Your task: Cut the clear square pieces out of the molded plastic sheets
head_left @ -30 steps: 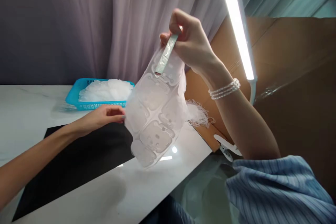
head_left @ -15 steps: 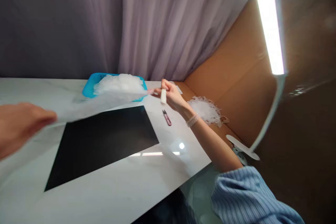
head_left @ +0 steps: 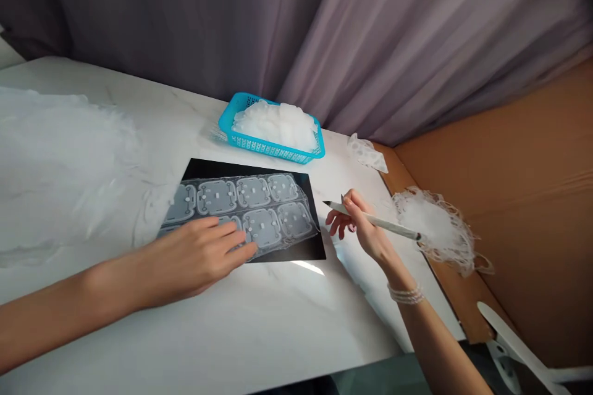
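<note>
Flat over the black mat (head_left: 306,253) lies a sheer sheet with embroidered rounded-square patches (head_left: 262,228) in rows. The outstretched fingers of my left hand (head_left: 208,253) rest on its near side. My right hand (head_left: 361,222), to the right of the mat, is closed around a slim white pen-like tool (head_left: 393,226). The tool's dark tip points left, close to the mat's right edge. The thread snips are mostly hidden behind my right hand.
A blue basket (head_left: 273,151) of white sheer pieces stands behind the mat. Gauzy white material (head_left: 60,173) spreads across the left of the table. At right are a scrap piece (head_left: 367,151), a tangle of white trimmings (head_left: 430,222) and a lamp clamp (head_left: 504,352).
The sheet stretched between my hands has come down onto the black mat. My left hand has moved right onto it. The view has shifted, and the pen-like tool now points left.
</note>
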`<state>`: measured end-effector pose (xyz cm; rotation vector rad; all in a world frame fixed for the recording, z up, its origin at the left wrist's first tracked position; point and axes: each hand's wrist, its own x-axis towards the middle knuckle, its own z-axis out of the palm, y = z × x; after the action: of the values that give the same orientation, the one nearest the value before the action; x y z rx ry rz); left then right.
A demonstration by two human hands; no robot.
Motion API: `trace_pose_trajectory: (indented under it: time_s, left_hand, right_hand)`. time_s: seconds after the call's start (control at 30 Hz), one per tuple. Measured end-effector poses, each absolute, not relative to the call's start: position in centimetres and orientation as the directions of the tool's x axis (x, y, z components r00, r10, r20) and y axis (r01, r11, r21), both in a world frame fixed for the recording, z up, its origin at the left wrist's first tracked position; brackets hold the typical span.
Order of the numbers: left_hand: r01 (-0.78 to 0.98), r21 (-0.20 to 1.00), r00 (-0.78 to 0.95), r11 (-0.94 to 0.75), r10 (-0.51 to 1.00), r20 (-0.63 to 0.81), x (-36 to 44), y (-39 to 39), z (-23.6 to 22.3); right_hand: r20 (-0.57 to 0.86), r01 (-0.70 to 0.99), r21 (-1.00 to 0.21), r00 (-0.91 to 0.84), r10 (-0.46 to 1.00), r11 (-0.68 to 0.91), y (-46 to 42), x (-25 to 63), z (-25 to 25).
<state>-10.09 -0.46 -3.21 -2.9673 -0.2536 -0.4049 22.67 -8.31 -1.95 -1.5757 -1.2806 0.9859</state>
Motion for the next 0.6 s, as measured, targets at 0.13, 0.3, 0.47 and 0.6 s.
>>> trace_pose_trajectory:
  time_s: [0.13,0.3,0.47,0.6]
  left_hand:
    - [0.164,-0.131,0.975,-0.978,0.14,0.174,-5.9,1.8,-4.0]
    - [0.138,-0.082,0.972,-0.987,0.119,0.202,-3.9,2.8,-4.6]
    - [0.208,-0.072,0.962,-0.976,0.19,0.198,-4.4,4.1,-5.0]
    - [0.326,-0.045,0.915,-0.944,0.304,0.265,-5.1,5.6,-6.6]
  right_hand:
    - [-0.012,0.319,-0.943,0.245,0.969,-0.092,-6.3,20.3,-2.7]
    - [0.065,0.17,-0.985,0.232,0.971,0.025,-1.3,19.1,-5.5]
    - [0.254,0.094,-0.966,0.533,0.807,0.242,1.5,20.6,-6.3]
    - [0.117,-0.091,-0.977,0.52,0.846,0.192,-0.2,20.3,-4.7]
